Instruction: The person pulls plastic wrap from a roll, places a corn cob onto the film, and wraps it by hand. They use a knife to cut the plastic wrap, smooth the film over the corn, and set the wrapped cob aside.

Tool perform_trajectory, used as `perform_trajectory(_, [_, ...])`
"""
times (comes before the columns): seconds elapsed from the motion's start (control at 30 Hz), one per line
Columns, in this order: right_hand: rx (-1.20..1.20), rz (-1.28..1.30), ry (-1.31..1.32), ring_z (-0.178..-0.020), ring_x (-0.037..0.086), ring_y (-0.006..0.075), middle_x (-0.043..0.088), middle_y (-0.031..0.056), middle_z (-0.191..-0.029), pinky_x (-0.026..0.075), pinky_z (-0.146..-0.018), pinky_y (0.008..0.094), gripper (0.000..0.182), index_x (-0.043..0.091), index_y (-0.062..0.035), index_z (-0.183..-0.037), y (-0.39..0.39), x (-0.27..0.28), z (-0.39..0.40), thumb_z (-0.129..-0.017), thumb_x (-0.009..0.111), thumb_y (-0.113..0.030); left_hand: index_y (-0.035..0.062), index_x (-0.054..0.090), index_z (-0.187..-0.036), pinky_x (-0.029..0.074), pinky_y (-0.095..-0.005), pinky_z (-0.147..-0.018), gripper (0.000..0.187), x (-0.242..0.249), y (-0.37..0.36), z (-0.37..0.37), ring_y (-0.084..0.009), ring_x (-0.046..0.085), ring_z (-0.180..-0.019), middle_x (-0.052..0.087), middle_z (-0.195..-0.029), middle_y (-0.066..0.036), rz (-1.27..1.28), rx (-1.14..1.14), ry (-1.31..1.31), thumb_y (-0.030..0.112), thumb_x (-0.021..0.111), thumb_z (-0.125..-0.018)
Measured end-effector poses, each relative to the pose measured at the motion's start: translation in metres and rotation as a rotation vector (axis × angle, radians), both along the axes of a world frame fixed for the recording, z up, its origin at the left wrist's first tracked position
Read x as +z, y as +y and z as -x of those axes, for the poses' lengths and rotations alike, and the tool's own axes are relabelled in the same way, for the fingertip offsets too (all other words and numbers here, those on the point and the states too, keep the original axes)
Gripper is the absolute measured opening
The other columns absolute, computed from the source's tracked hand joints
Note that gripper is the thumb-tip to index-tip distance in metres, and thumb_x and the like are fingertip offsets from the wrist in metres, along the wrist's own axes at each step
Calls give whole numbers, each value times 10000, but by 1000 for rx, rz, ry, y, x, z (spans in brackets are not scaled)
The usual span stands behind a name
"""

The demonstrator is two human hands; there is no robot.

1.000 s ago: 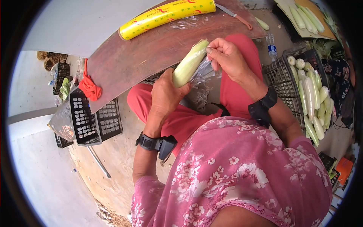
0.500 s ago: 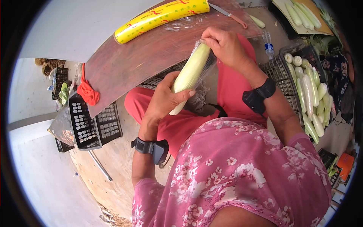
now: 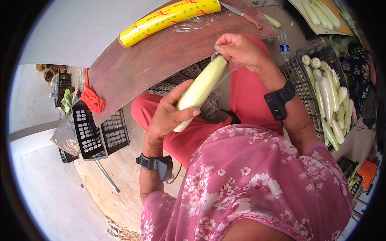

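Corn ear, yellow roll and knife beyond

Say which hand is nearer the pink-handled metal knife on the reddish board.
Right. The right hand, at the upper end of the long pale-green vegetable, is below the knife in view; the left hand, gripping the vegetable lower, sits farther down and left.

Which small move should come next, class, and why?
Perhaps the right hand should fold the clear film snugly over the tip of the pale green vegetable: it pinches film there, more film trails along one side, and the left hand steadies the lower part.
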State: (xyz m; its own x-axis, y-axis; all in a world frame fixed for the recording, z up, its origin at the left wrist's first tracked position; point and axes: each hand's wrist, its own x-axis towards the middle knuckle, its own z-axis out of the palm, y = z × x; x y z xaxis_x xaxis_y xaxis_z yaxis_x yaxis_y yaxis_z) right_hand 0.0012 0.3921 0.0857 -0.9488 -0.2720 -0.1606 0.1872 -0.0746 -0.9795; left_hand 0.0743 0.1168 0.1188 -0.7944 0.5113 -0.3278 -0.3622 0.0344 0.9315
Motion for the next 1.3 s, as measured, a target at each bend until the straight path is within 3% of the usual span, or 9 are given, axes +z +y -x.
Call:
perform_trajectory(0.17, [104, 239, -38, -503, 385, -1, 551, -35, -760, 276, -436, 161, 160, 585, -58, -1028, 1, -4, 0, -950, 633, -190, 13, 501, -1353, 489, -282, -917, 723, -2, -7, -2, -149, 610, -1049, 638, -1164, -67, -75, 28, -118, 168, 846, -737])
perform_trajectory(0.27, [211, 468, -99, -471, 361, 0, 571, -26, -784, 290, -444, 164, 147, 581, -72, -1012, 2, -7, 0, -960, 622, -203, -11, 505, -1336, 522, -291, -863, 750, -15, -17, -2, -164, 640, -982, 644, -1131, -102, -177, -49, -213, 358, 821, -765])
perform_trajectory(0.47, [257, 680, -144, -478, 356, -8, 610, -14, -865, 339, -495, 181, 151, 590, -75, -1014, -2, -10, 11, -946, 644, -199, -56, 440, -1323, 564, -351, -764, 885, -28, -14, 0, -284, 660, -874, 621, -1018, -229, -390, -58, -396, 626, 667, -807])
perform_trajectory(0.57, [272, 743, -148, -516, 383, 4, 630, 11, -919, 380, -545, 191, 183, 597, -60, -1009, -3, -3, 19, -912, 693, -183, -77, 394, -1334, 536, -349, -674, 917, -24, -7, -3, -291, 623, -810, 589, -968, -246, -512, -26, -514, 625, 663, -808])
perform_trajectory(0.67, [283, 715, -116, -551, 418, 10, 646, 19, -960, 409, -594, 202, 191, 595, -61, -1030, -5, 1, 29, -905, 700, -161, -68, 393, -1360, 536, -386, -712, 813, -27, -3, -4, -316, 626, -815, 593, -983, -257, -808, -65, -630, 491, 685, -847])
perform_trajectory(0.77, [265, 676, -87, -576, 447, 19, 644, 13, -953, 433, -638, 226, 209, 595, -60, -1054, -8, 1, 36, -897, 705, -143, -90, 358, -1331, 419, -283, -560, 931, -14, 5, -4, -218, 507, -680, 532, -874, -195, -642, -45, -466, 606, 673, -798])
perform_trajectory(0.93, [238, 652, -41, -605, 475, 1, 620, -19, -951, 542, -758, 295, 251, 579, -61, -1121, -13, -8, 40, -911, 681, -154, -90, 329, -1343, 424, -285, -552, 909, -14, 9, -5, -212, 506, -677, 528, -856, -189, -683, 0, -459, 586, 640, -821])
perform_trajectory(1.17, [168, 681, -91, -724, 533, 59, 595, -17, -924, 528, -754, 308, 224, 585, -36, -1123, -18, -27, 51, -934, 644, -143, -103, 290, -1368, 426, -285, -538, 883, -27, 12, 1, -219, 515, -682, 525, -928, -222, -887, 4, -558, 571, 570, -873])
perform_trajectory(1.3, [184, 694, -75, -741, 540, 73, 590, -21, -904, 516, -739, 305, 214, 585, -35, -1121, -20, -29, 49, -944, 630, -146, -89, 338, -1369, 481, -338, -631, 821, -33, 13, 3, -285, 578, -746, 578, -992, -282, -1086, -48, -650, 548, 543, -893])
